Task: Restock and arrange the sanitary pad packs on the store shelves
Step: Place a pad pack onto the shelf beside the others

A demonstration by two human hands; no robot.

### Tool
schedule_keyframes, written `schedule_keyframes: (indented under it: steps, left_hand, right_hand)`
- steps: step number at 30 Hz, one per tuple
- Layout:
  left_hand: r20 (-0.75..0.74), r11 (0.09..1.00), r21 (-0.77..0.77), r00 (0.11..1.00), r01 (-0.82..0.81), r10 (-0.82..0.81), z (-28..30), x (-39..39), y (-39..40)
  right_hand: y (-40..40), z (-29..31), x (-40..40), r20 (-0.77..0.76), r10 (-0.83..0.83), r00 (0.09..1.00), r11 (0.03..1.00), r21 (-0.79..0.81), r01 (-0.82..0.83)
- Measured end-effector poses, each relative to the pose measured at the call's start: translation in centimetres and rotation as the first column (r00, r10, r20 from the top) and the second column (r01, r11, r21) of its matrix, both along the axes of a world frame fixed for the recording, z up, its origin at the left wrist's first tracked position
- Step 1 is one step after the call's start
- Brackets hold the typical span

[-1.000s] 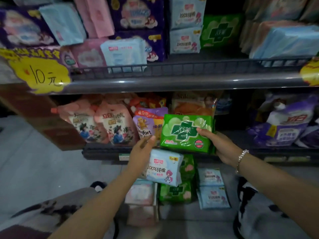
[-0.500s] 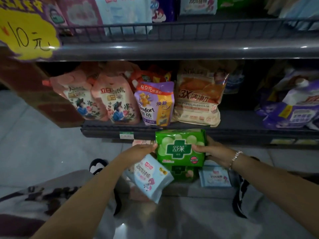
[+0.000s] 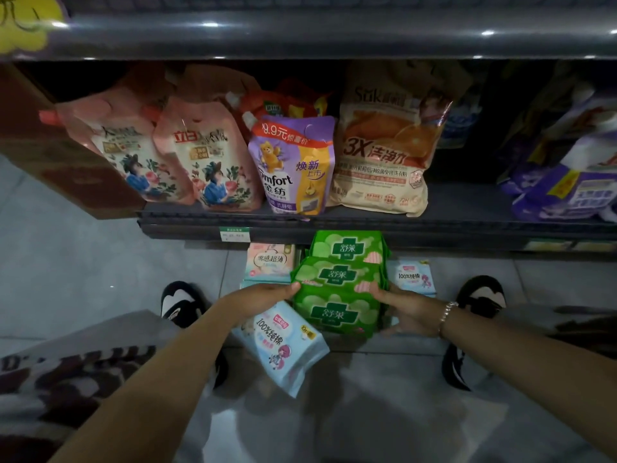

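Note:
Low down in front of the bottom shelf, three green sanitary pad packs (image 3: 335,315) lie overlapping in a pile on the floor. My right hand (image 3: 408,309) grips the pile's right edge, thumb on the front packs. My left hand (image 3: 263,296) holds a light blue pad pack (image 3: 283,345) that hangs tilted under the palm, and its fingertips touch the left edge of the middle green pack (image 3: 337,274). A pink pad pack (image 3: 269,262) lies left of the pile and another light blue pack (image 3: 414,277) lies right of it, partly behind my right hand.
The dark shelf (image 3: 367,222) just above the pile carries pink detergent pouches (image 3: 207,158), a purple softener pouch (image 3: 293,168) and a beige powder bag (image 3: 384,152). My shoes (image 3: 180,304) stand on the grey tiled floor on both sides. A yellow price sign (image 3: 23,25) hangs top left.
Both hands dropped from shelf height to the floor pile. The green pack in my right hand came down onto the other green packs, and the view tilted downward.

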State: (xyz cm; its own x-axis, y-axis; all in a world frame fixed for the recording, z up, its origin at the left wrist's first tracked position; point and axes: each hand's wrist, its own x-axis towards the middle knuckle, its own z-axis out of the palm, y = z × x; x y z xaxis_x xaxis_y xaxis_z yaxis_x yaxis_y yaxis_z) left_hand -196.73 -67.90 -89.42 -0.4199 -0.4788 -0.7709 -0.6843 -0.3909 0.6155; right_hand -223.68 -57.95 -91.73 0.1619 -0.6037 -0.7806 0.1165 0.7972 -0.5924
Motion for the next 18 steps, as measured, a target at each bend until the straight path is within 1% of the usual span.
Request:
schedule_keyframes:
  steps: [2, 3, 7, 9, 11, 14, 16, 18]
  left_hand:
    - [-0.021, 1.000, 0.022, 1.000, -0.003, 0.003, -0.4, -0.1, 0.2]
    - [-0.027, 0.999, 0.032, 1.000, -0.015, 0.016, -0.7, -0.1, 0.2]
    - [0.011, 0.998, 0.048, 0.999, -0.051, 0.051, -1.8, -1.0, 0.2]
    - [-0.002, 0.993, 0.050, 0.994, -0.106, 0.106, -2.4, -1.7, 0.5]
    - [-0.007, 0.993, 0.029, 0.993, -0.118, 0.119, -3.1, -2.2, 0.7]
    - [0.017, 0.997, 0.000, 0.997, -0.077, 0.077, -3.8, -2.5, 1.0]
    - [0.031, 0.996, 0.035, 0.996, -0.085, 0.084, -3.9, -2.5, 1.1]
    - [0.065, 0.993, 0.098, 0.996, -0.064, 0.058, -3.6, -2.1, 1.0]
  right_hand:
    - [0.0, -0.7, 0.2, 0.045, -0.074, 0.996, 0.996, 0.048, 0.072]
    - [0.0, -0.9, 0.4, 0.039, -0.104, 0.994, 0.993, 0.055, 0.101]
    - [-0.3, -2.1, 1.1, -0.010, -0.235, 0.972, 0.972, 0.016, 0.235]
    - [-0.5, -2.2, 1.2, -0.052, -0.272, 0.961, 0.962, -0.034, 0.271]
    - [-0.6, -2.5, 1.1, -0.114, -0.269, 0.956, 0.963, -0.068, 0.262]
    - [-0.5, -2.7, 0.8, -0.172, -0.235, 0.957, 0.972, -0.064, 0.227]
    - [-0.3, -2.6, 0.5, -0.176, -0.195, 0.965, 0.981, -0.054, 0.188]
    - [0.3, -2.4, 0.3, -0.164, -0.156, 0.974, 0.988, -0.034, 0.152]
